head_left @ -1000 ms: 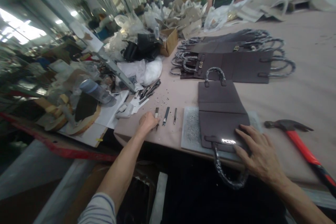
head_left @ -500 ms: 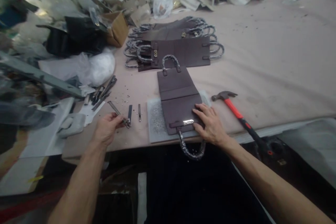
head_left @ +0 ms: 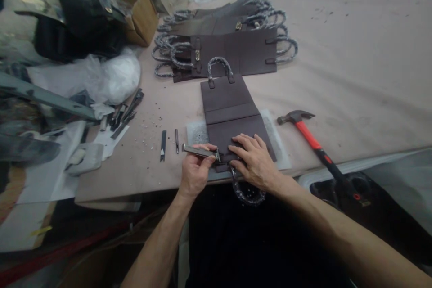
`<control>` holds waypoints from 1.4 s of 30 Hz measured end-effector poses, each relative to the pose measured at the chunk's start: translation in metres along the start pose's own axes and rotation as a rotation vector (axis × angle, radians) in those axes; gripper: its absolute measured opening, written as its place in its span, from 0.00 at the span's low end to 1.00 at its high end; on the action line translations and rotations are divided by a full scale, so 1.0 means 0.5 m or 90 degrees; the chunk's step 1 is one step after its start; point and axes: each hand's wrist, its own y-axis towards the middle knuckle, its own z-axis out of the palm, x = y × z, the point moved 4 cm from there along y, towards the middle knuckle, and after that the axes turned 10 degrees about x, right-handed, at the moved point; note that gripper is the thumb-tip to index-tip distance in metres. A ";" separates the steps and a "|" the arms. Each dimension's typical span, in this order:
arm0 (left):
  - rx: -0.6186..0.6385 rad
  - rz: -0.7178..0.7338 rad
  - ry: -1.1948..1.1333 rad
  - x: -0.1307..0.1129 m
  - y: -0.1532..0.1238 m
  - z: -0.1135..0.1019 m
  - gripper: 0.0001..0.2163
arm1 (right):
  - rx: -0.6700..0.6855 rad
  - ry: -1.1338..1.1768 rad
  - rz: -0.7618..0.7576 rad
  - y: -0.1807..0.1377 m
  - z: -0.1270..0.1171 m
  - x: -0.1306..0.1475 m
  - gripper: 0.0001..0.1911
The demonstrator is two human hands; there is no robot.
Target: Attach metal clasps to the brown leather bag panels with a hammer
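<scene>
A dark brown leather bag panel (head_left: pixel 231 99) lies on a pale board (head_left: pixel 282 146) at the table's front edge. It has wrapped handles at both ends; the near handle (head_left: pixel 248 195) hangs over the edge. My left hand (head_left: pixel 195 171) is closed round a metal punch (head_left: pixel 199 150), tilted, with its wider end at the panel's near part. Whether that end touches the leather, I cannot tell. Spread over the panel's near right, my right hand (head_left: pixel 254 162) presses it flat and hides the metal clasp. Left of the board lie a thin steel rod (head_left: pixel 177 141) and a flat dark strip (head_left: pixel 163 145).
A red-handled claw hammer (head_left: pixel 308 137) lies to the right, its handle past the table edge. Behind is a stack of similar bag panels (head_left: pixel 236 51). More tools (head_left: pixel 126 112), plastic bags (head_left: pixel 119 76) and a cardboard box (head_left: pixel 143 15) crowd the left.
My left hand has moved right with the punch, from beside the strip to the panel. My right hand has slid slightly left, covering the clasp. The view has tilted down.
</scene>
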 end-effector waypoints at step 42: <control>0.001 0.090 0.125 0.011 -0.039 -0.002 0.07 | 0.005 0.024 -0.006 0.000 0.003 -0.011 0.24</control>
